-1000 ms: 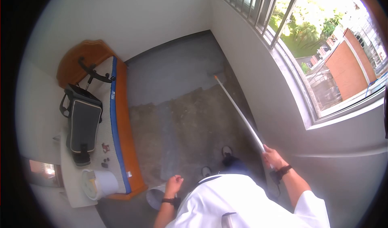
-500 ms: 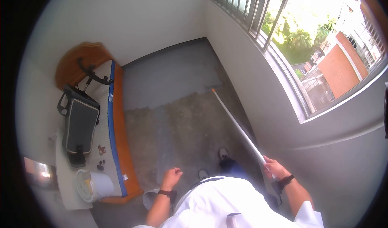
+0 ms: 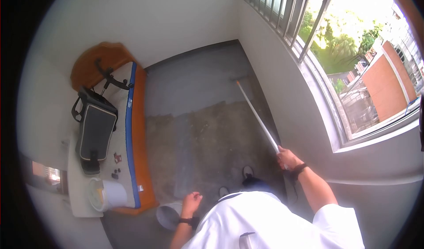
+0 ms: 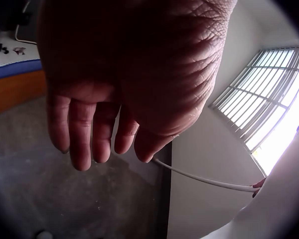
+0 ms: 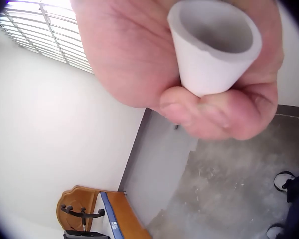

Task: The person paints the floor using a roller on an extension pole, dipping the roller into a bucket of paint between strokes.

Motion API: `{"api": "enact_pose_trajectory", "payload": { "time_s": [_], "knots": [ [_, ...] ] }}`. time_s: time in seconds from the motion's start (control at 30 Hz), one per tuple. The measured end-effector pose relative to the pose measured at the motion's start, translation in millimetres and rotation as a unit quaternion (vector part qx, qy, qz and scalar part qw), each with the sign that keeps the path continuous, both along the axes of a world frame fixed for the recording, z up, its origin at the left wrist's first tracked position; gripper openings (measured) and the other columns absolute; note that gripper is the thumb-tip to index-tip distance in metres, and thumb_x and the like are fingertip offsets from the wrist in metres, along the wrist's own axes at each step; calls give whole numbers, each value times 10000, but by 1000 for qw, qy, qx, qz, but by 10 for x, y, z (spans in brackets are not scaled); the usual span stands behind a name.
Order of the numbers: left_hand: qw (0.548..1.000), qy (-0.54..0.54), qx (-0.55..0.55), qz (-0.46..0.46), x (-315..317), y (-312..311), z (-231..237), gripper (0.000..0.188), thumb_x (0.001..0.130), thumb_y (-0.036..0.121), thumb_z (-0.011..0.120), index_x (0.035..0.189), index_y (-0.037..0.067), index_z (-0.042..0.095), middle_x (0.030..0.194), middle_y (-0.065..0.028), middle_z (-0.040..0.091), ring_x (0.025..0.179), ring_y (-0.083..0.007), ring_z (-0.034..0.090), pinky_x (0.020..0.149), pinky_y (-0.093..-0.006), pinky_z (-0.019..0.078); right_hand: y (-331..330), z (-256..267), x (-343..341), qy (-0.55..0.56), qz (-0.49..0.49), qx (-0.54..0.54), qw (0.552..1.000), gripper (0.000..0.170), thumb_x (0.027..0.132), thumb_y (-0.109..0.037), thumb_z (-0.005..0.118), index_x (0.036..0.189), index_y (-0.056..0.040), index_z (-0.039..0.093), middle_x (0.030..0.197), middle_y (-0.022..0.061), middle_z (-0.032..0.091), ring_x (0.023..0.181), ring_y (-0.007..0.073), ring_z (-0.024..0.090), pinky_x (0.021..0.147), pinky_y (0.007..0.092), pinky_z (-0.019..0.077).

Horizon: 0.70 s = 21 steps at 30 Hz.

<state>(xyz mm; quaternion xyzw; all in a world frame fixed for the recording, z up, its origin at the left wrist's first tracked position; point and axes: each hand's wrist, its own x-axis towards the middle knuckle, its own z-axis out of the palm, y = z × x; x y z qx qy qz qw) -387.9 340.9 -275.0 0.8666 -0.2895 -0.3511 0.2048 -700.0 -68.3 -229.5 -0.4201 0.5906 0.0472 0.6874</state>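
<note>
Right hand (image 3: 289,158): wrapped round a white tubular pole (image 3: 260,121) (its hollow butt is exposed in the right wrist view). Left hand (image 3: 192,202): held apart from the pole, fingers relaxed, nothing gripped. White bucket (image 3: 168,216): placed on the floor just beyond the left wrist. Second white bucket (image 3: 117,194): set down beside the mattress edge. Office chair (image 3: 96,132): laid over the wooden bed (image 3: 140,130). Pole's orange tip (image 3: 238,83): extended over the grey-coated floor area (image 3: 190,81), near the window-side wall.
</note>
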Motion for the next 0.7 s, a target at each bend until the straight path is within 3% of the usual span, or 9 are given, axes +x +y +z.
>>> {"api": "enact_pose_trajectory", "payload": {
  "time_s": [0.17,0.37,0.47,0.53,0.57,0.6,0.7],
  "knots": [
    [999,3,-20,39,21,-211,-48,365,868,285,674,1108,11,670,995,-165,715,915,-296,690,817,-372,535,235,312,-360,22,7,25,999,535,1026,-163,432,1538,-204,287,711,22,465,552,134,450,482,313,428],
    [1000,-3,2,-19,52,-714,57,357,872,293,673,1114,30,675,1013,-156,712,930,-292,688,828,-370,533,-302,31,34,-11,-5,-12,1000,536,1025,-183,439,1538,-180,286,713,25,465,561,137,456,501,309,435],
    [999,-11,-27,-44,162,-939,-25,354,870,285,675,1120,34,676,1023,-149,712,934,-283,688,833,-367,534,-655,8,269,-23,16,-29,999,491,1022,-193,445,1497,-120,343,726,32,471,557,139,460,493,309,433],
    [999,-12,-40,-30,166,-1121,126,351,870,278,674,1122,34,676,1027,-147,711,929,-278,688,833,-367,534,-814,116,431,-14,22,-52,998,381,1022,-199,444,1371,-47,442,740,39,478,552,142,463,484,309,426],
    [998,-12,-52,-16,164,-1204,235,348,869,272,674,1123,34,675,1031,-145,711,924,-273,689,833,-367,535,-866,43,461,-36,14,-71,997,252,1016,-194,455,1196,-23,497,747,47,488,549,147,474,475,306,425],
    [999,-17,-52,-1,137,-1314,427,348,869,272,674,1123,34,675,1031,-145,711,924,-273,689,833,-367,535,-916,60,476,-42,30,-71,996,252,1016,-194,455,1196,-23,497,747,47,488,549,147,474,475,306,425],
    [997,-26,-56,36,21,-1554,930,342,871,259,675,1126,31,674,1044,-137,704,915,-273,688,821,-368,537,-1195,56,576,-205,-73,122,968,265,1015,-271,467,1101,-30,535,759,75,554,554,181,548,487,297,472]
  ]
}}
